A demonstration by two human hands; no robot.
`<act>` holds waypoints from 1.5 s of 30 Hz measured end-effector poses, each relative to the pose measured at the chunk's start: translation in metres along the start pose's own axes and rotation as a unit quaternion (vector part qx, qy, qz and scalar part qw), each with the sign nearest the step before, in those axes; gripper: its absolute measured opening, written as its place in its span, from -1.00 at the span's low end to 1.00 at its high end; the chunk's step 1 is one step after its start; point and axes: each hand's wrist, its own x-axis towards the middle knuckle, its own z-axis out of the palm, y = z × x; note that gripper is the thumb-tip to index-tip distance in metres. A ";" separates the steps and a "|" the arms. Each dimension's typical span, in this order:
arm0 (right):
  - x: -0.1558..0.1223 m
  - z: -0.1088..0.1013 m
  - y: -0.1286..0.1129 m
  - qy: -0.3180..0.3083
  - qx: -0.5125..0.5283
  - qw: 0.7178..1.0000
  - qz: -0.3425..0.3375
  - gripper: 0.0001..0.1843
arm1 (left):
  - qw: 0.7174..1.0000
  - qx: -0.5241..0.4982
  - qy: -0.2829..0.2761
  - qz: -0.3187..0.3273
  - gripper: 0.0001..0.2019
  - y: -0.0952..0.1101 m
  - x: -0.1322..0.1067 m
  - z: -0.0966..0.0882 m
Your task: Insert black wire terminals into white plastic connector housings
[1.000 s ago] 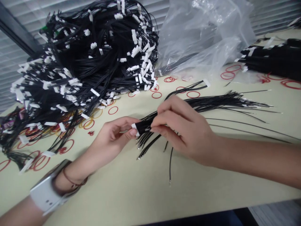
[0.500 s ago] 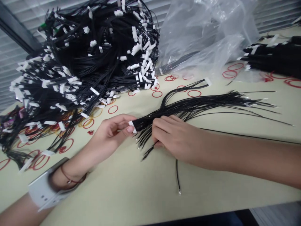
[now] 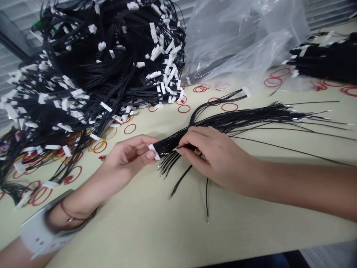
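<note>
Between the thumb and fingers of my left hand [image 3: 134, 154] is a white connector housing [image 3: 154, 152], with black wires running out of it to the right. My right hand [image 3: 214, 156] pinches the metal-tipped end of a black wire [image 3: 176, 149] just right of the housing. Under and around my right hand lies a bundle of loose black wires [image 3: 251, 117], their bare metal terminals fanning out to the right. Several short wire ends [image 3: 164, 167] poke out below the housing. Another connector with wires [image 3: 247, 92] rests behind the bundle.
A big heap of black wire harnesses [image 3: 111, 70] with white connectors fills the back left. Clear plastic bags [image 3: 240, 44] stand at the back, and more bundled harnesses [image 3: 326, 57] lie at the right. Red rubber bands [image 3: 184, 108] are scattered about. The table edge [image 3: 251, 256] runs along the front.
My right hand has turned and lifted a little, and a wire tip now shows at its fingertips, close to the housing. My left hand keeps its hold on the housing.
</note>
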 end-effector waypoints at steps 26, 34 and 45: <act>-0.002 0.003 -0.004 -0.036 -0.028 0.997 -0.056 -0.74 | 1.000 0.026 0.002 -0.002 -0.82 -0.002 -0.003 0.005; 0.000 0.002 -0.002 -0.038 0.003 0.998 -0.047 -0.76 | 0.999 0.037 -0.009 -0.013 -0.85 -0.002 -0.002 0.003; -0.001 0.002 -0.004 -0.040 -0.015 0.998 -0.044 -0.75 | 1.000 0.027 -0.008 0.002 -0.81 -0.002 -0.004 0.004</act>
